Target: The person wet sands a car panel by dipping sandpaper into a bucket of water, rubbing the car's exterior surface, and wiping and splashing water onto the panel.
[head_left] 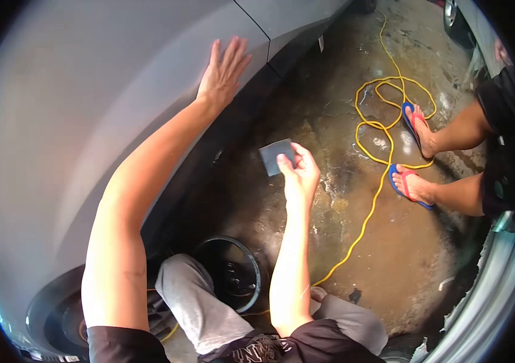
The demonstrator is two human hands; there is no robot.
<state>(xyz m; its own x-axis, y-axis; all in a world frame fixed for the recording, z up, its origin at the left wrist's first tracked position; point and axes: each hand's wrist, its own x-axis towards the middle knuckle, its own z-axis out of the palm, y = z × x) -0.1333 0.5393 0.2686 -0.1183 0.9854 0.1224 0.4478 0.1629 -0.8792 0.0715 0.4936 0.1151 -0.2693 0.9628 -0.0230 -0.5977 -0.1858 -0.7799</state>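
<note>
My left hand point(226, 71) lies flat with its fingers stretched out on the grey car body panel point(148, 121), close to the panel seam. My right hand point(300, 172) is held over the floor beside the car. Between its thumb and fingers it pinches a dark grey square of sandpaper point(272, 158), apart from the panel. Below that hand, by my knee, stands a round dark bucket point(257, 275) with what looks like liquid inside.
A yellow cord point(363, 227) runs in loops over the wet, stained floor point(402, 260). At the right another person stands in blue flip-flops point(398, 181) with red straps, on or beside the loops. A car wheel point(457, 24) shows at the top right. Torn plastic sheeting point(496, 290) hangs along the right edge.
</note>
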